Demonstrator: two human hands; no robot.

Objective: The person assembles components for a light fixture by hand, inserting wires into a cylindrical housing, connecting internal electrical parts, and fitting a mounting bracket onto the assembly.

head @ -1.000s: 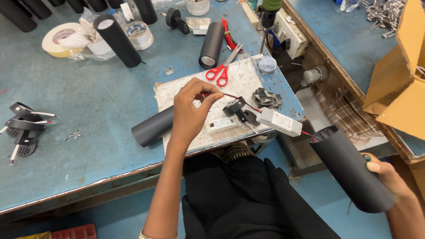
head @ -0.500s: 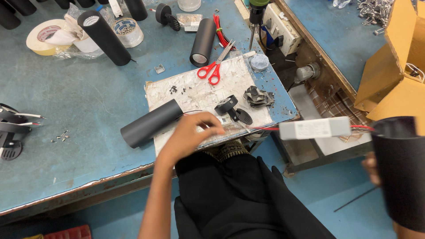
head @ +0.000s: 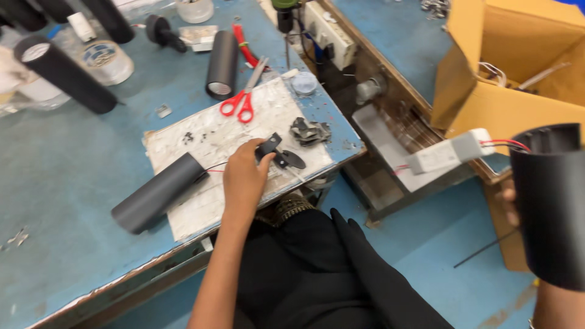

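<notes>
Red scissors point(head: 241, 105) lay on the desk point(head: 73, 164) beside an upright-lying black tube point(head: 221, 64); a cardboard box point(head: 512, 79) stood well apart, tape point(head: 106, 60) further back

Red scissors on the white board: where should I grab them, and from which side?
Best by the red handle loops, coming in from the near, left side of the scissors. They lie flat on the white board, loops towards the person and blades pointing away towards the upright black tube. The left hand rests just below, nearest the loops.
</notes>
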